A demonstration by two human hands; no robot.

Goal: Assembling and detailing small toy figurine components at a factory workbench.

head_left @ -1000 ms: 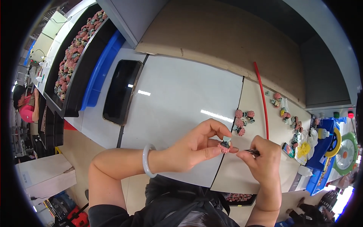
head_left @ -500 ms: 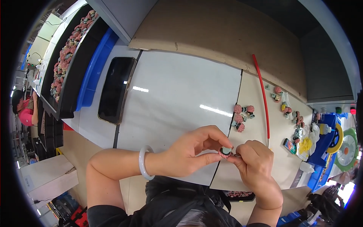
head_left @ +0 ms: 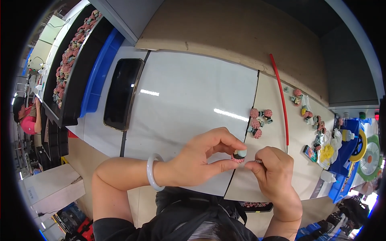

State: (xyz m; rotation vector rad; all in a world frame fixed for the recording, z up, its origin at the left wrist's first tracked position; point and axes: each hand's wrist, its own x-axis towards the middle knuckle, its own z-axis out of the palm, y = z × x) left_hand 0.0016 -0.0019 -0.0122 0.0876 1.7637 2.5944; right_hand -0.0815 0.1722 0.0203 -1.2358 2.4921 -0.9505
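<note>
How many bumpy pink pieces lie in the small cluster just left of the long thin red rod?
4 visible: a back-left pink piece, a back-right pink piece, a middle pink piece and a front pink piece, nearest the person. Others may be hidden among them.

Remotely I see a pink, black and pale-green figurine [head_left: 240,155], right of centre.
Red rod [head_left: 283,100] upper right, blue tray [head_left: 97,82] upper left, striped shirt [head_left: 201,231] bottom centre.

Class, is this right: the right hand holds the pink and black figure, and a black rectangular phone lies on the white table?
Wrong hand: the head view shows the left hand holding the pink and black figure. A black rectangular phone lies on the white table.
</note>
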